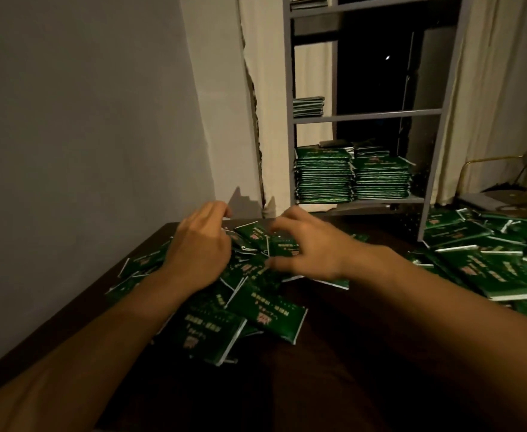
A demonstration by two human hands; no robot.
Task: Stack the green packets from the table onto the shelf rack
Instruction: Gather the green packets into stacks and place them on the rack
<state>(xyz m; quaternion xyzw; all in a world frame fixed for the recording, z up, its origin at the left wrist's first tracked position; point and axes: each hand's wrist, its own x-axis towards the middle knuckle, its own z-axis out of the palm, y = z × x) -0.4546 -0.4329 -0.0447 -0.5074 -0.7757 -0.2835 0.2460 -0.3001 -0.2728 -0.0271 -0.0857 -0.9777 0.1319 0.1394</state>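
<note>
A loose heap of green packets (249, 307) lies on the dark table (334, 369) in front of me. My left hand (200, 244) hovers over the heap's left side with fingers curled downward; what its fingertips touch is hidden. My right hand (309, 244) reaches over the heap's middle, fingers spread and bent above a packet (256, 233), blurred by motion. A grey shelf rack (368, 115) stands at the table's far end. Two neat stacks of packets (352, 179) fill its lowest shelf, and a small stack (308, 106) sits on the shelf above.
A second spread of green packets (489, 263) covers the table's right side beside the rack's leg. A grey wall (84, 120) runs along the left edge of the table. Curtains (499, 88) and a gold-framed chair (511, 176) stand behind on the right.
</note>
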